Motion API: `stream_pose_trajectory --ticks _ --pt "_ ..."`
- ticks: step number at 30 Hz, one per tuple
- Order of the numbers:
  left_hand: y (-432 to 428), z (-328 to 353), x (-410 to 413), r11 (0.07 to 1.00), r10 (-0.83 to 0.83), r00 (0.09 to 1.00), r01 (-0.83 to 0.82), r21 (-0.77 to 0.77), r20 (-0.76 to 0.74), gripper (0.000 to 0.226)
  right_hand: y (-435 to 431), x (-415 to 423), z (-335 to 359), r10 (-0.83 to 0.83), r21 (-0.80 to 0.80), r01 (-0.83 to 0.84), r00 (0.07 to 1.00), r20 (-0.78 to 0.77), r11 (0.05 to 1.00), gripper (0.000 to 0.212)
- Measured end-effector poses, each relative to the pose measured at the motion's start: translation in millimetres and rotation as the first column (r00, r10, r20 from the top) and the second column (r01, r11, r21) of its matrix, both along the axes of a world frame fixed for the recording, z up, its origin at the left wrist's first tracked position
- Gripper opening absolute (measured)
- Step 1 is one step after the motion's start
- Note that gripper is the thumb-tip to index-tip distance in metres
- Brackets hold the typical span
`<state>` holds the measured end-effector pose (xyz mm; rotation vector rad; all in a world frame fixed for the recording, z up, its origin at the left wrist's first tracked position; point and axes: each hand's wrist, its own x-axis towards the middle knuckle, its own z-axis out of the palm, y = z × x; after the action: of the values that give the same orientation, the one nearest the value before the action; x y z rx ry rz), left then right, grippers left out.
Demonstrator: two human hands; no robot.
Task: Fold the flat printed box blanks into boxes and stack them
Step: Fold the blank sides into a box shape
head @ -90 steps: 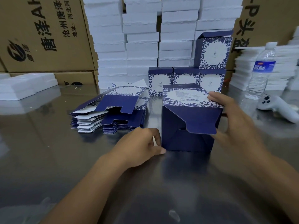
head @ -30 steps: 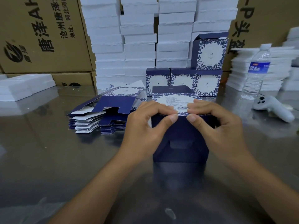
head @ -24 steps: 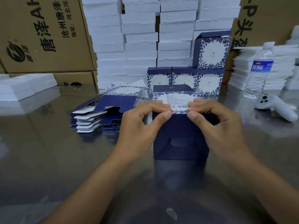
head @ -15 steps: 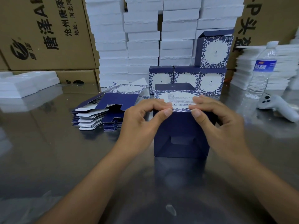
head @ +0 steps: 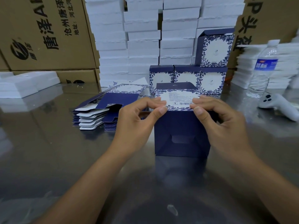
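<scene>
2 bare hands meet over a navy box that stands on the shiny metal table, straight in front of the person. The left hand pinches the box's upper near edge at its left part, thumb on the dark front face and fingers curled onto the printed top panel with the barcode. The right hand grips the same edge at its right part in the same way, so the box sits between and just under both grasps. The front face shows interlocked flaps with a tucked tab. To the left, near the left hand, lies a stack of flat blanks, white and navy edges fanned out. Behind the held box, 3 folded boxes stand in a row, touching side by side, and 1 more folded box stands on top at the right end. White foam trays are piled behind them, cardboard cartons beside those. At the right stand a water bottle and, nearer, a white controller. Whether any box holds something cannot be told.
</scene>
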<state>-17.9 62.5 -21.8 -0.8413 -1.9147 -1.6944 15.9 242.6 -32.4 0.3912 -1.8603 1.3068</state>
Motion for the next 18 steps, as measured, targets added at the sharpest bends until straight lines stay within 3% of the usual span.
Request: stream_pose_trajectory --ticks 6,11,18 --pt "-2.7 -0.2 -1.2 1.0 -0.027 0.999 0.027 -0.001 0.018 0.009 8.6 1.1 -1.0 0.006 -0.108 -0.003 1.0 0.029 0.994 0.014" --pt "-8.7 1.7 -3.6 0.996 -0.09 0.994 0.091 -0.015 0.058 0.015 9.2 -3.9 -4.3 -0.004 -0.119 0.009 0.999 0.043 0.993 0.012" --pt "-7.5 -2.7 -6.4 1.0 -0.023 0.998 0.023 0.002 0.059 0.014 11.4 -6.7 -5.8 -0.032 -0.069 0.036 0.998 0.058 0.997 0.011"
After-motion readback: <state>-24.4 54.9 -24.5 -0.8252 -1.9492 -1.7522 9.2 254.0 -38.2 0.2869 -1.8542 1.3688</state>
